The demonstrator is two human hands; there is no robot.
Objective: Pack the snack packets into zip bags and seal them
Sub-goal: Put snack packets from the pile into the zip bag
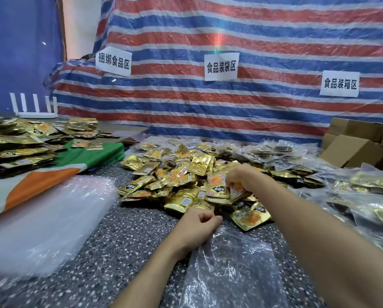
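Right hand (241, 178) curls on snack packets (237, 193) atop the pile (170, 174), w/ fingertips hidden (no. of pkts unclear). Left hand (199, 227), nearer, fingers curled, pinches mouth of clear zip bag (230, 274); bag bottom is cut off by the frame.

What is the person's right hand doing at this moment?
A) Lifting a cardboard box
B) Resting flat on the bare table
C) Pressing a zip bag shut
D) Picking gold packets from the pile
D: the right hand is curled round gold snack packets on top of the pile, while the left hand grips the edge of the clear zip bag lying on the table.
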